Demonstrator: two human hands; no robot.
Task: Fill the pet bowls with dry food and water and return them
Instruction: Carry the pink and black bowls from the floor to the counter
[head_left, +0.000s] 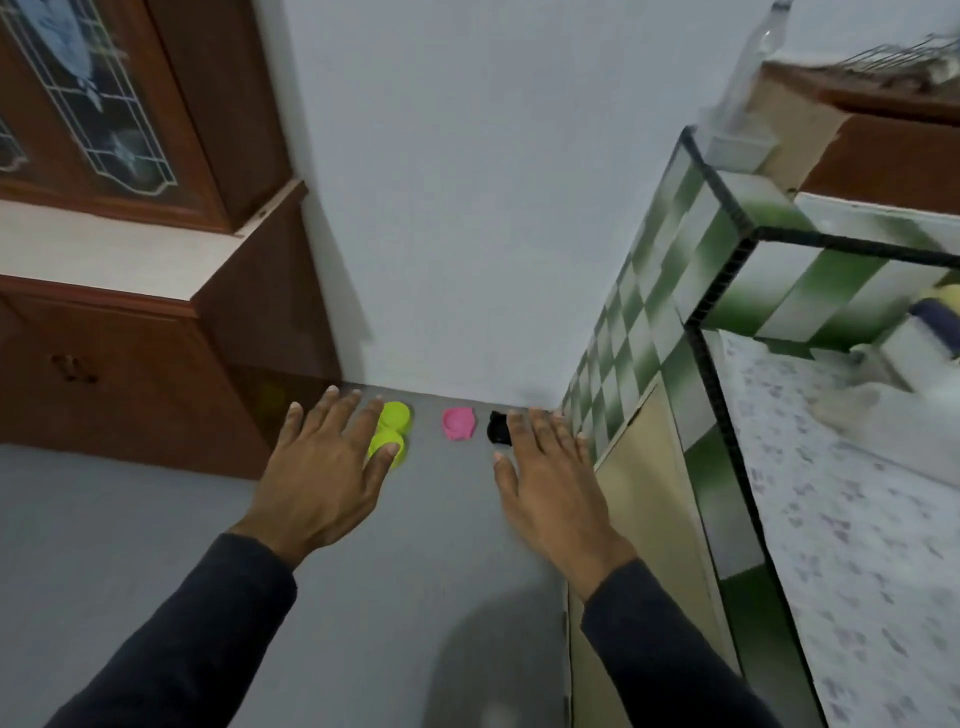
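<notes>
Nearest the camera, two dark sleeves are seen reaching forward and down over the grey floor (156, 519). The left hand (322, 467) is held flat with its fingers (340, 410) spread wide and straight, and nothing is held in it. The right hand (550, 483) is likewise stretched out with its fingers (540, 431) straight and a little apart, and nothing is gripped.

Beyond the hands, against the foot of the white wall (467, 208), the pet bowls are set in a row on the floor: a yellow-green double bowl (396, 426) partly covered by the left fingertips, a pink bowl (459, 423) in the open between the hands, and a black bowl (497, 427) half hidden behind the right fingertips. Whether either hand is touching a bowl cannot be told (the hands may simply be well above them).

No food or water is visible in the bowls, though they are too small and blurred for certainty. The task is judged to be at its very start: the bowls are not yet lifted, and filling and returning are all left.

To the left a wooden cabinet (130, 374) is seen; to the right, a green-and-white tiled bench (727, 291).
</notes>
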